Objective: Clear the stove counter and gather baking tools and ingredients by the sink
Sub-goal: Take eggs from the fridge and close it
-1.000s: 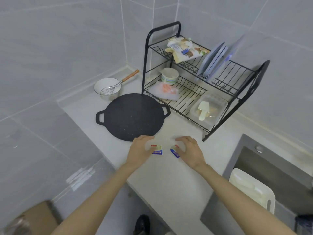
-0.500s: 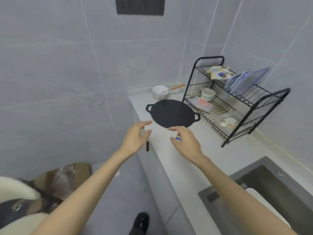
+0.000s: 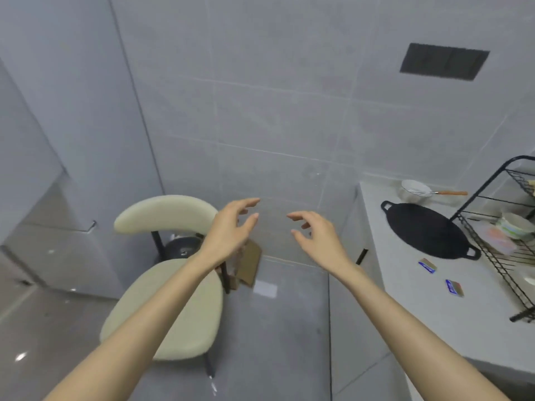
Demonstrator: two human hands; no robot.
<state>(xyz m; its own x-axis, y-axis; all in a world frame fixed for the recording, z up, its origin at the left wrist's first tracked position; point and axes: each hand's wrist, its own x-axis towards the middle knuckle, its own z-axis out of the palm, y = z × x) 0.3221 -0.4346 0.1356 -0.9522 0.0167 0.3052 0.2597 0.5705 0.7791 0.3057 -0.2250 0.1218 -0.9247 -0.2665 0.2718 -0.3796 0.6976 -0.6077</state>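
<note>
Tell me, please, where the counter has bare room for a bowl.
The counter is bare nearest you, from the two packets forward to its front edge. It is crowded farther back: the black pan lies beside the wire rack, with the whisk bowl behind it.

The counter (image 3: pixel 419 319) has open surface at its near left edge, up to a small packet (image 3: pixel 427 266) and a second packet (image 3: pixel 454 287). Beyond them the black pan (image 3: pixel 428 233) spans from the left edge to the dish rack (image 3: pixel 498 256) lining the right side; a bowl (image 3: pixel 415 189) sits at the far corner.

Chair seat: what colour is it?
The chair seat is pale cream; the head view shows it best.
</note>
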